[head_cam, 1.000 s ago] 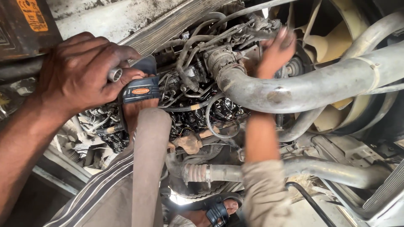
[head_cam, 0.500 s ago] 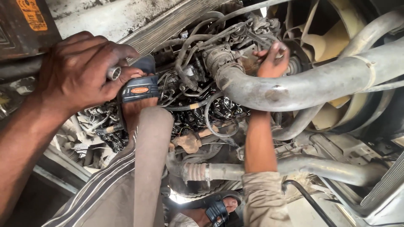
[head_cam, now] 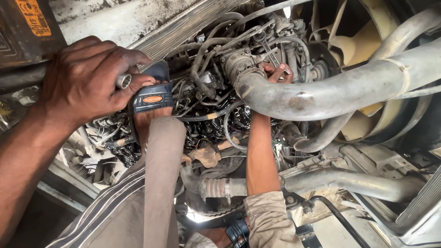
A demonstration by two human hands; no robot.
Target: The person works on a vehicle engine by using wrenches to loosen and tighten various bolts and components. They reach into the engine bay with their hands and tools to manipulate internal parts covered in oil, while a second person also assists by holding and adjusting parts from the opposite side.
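Observation:
My left hand (head_cam: 87, 80) is at the upper left, closed around a silver socket tool (head_cam: 124, 81) whose open end pokes out by the thumb. Just under it is a dark-blue tool body with an orange label (head_cam: 151, 98). Another person's arm in a striped sleeve (head_cam: 158, 174) reaches up to it from below. My right hand (head_cam: 275, 73), on a forearm with a rolled beige sleeve, reaches deep into the engine behind a big grey pipe (head_cam: 321, 96). Its fingers curl on a spanner (head_cam: 271, 50) at a fitting, and the pipe partly hides the hand.
Black hoses and oily engine parts (head_cam: 206, 124) fill the middle. A cream fan (head_cam: 353, 41) sits at the upper right. A second grey pipe (head_cam: 358, 183) runs below. Another hand with a dark wrist strap (head_cam: 234, 232) shows at the bottom. A rusty panel (head_cam: 27, 27) is at the upper left.
My right hand has come down from above the big pipe to just behind it, closing on the spanner. My left hand and the striped-sleeved arm have stayed put.

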